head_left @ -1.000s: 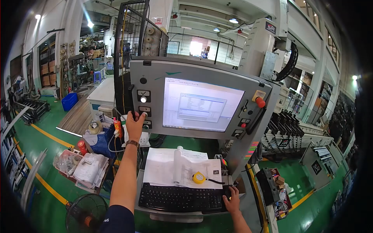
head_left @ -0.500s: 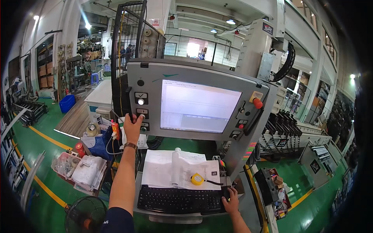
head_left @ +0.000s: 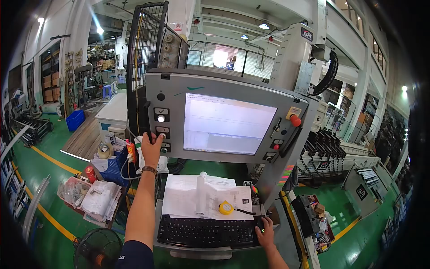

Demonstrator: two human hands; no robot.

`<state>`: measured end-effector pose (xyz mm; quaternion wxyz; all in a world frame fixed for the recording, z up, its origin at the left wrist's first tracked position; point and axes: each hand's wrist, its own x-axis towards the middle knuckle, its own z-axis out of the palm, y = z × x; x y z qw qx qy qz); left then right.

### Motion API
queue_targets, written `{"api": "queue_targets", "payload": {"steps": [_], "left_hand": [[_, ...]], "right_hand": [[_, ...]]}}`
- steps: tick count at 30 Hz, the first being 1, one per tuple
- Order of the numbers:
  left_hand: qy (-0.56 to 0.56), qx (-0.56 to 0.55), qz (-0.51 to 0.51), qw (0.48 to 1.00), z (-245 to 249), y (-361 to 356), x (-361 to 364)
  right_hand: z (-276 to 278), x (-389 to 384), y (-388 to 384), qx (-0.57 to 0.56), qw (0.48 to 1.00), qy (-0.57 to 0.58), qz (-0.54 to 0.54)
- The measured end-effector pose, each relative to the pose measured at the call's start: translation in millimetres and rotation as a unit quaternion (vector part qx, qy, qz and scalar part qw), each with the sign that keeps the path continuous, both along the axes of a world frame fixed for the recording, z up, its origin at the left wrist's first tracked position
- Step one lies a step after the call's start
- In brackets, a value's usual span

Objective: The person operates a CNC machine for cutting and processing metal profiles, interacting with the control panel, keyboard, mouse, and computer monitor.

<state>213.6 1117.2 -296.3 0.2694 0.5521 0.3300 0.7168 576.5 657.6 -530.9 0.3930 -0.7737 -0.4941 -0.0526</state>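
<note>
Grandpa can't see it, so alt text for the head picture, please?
A person's left hand is at buttons on a control panel with a lit screen; the right hand rests on a mouse. A yellow tape measure lies on papers behind a keyboard.

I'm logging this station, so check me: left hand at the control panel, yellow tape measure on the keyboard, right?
Not quite: the head view shows the tape measure on the papers, not the keyboard. The left hand is at the control panel.
</note>
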Motion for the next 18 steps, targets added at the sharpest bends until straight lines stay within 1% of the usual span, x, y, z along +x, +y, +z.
{"api": "queue_targets", "payload": {"steps": [8,11,13,17,18], "left_hand": [[0.002,0.010,0.004,1.000,-0.7,0.2,0.1],[-0.012,0.032,0.004,0.999,-6.0,7.5,2.1],[-0.005,0.017,0.000,1.000,-3.9,3.1,-0.1],[-0.002,0.011,0.006,1.000,-2.6,-2.8,-2.6],[-0.010,0.013,-0.014,1.000,-8.6,3.3,-4.4]], "right_hand": [[0.8,0.3,0.8,0.000,1.000,0.000,0.005],[1.6,0.4,1.2,0.002,1.000,-0.006,0.008],[-1.4,2.6,1.9,0.007,1.000,-0.027,0.010],[3.6,0.2,0.5,0.005,1.000,-0.009,0.008],[5.3,-0.8,0.3,0.010,1.000,-0.006,0.009]]}}
